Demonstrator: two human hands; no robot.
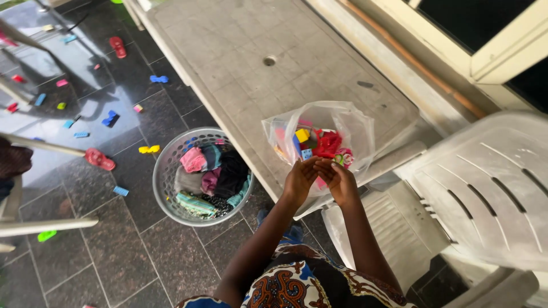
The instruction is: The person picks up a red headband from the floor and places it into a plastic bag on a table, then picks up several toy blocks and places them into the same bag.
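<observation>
A clear plastic bag [348, 122] full of colourful toy blocks [319, 142] sits at the near edge of a grey plastic table [257, 63]. My left hand [298, 179] and my right hand [338, 179] are side by side at the bag's near rim, fingers curled against the plastic. Whether they grip the rim or only touch it is unclear. Both forearms reach up from my patterned clothing at the bottom of the view.
A round grey basket [164, 171] of folded clothes stands on the dark tiled floor to the left of the table. Small toy blocks [109, 118] lie scattered across the floor. A white plastic chair [485, 188] stands at the right. White chair legs [40, 145] cross the left edge.
</observation>
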